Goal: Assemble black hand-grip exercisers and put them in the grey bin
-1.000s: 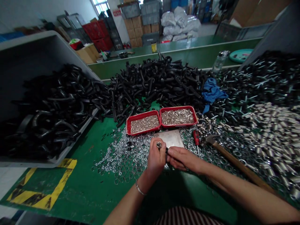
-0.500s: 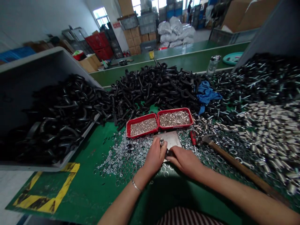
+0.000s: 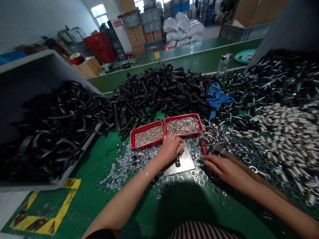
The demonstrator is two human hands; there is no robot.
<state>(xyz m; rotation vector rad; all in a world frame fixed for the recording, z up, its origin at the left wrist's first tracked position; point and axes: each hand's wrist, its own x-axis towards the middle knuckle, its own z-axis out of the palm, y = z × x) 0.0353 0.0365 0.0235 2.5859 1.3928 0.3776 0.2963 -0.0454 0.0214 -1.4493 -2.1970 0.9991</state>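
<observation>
My left hand is closed around a small dark metal part, holding it over a flat metal plate. To the right, my right hand has its fingers stretched out, just below a red-handled screwdriver and beside the hammer. Nothing shows in its fingers. Two red trays stand behind the plate: the left tray holds tiny metal pieces, the right tray holds small pins. Small metal rings lie scattered around the plate.
Black curved parts are heaped behind the trays and spill from a grey bin at left. A blue cloth, a glass bottle and silver cylinders are at right. Yellow-black tape marks the table's left corner.
My right hand has let go of the dark part and moved right, toward the screwdriver. My left hand has moved forward over the plate. The view has shifted slightly.
</observation>
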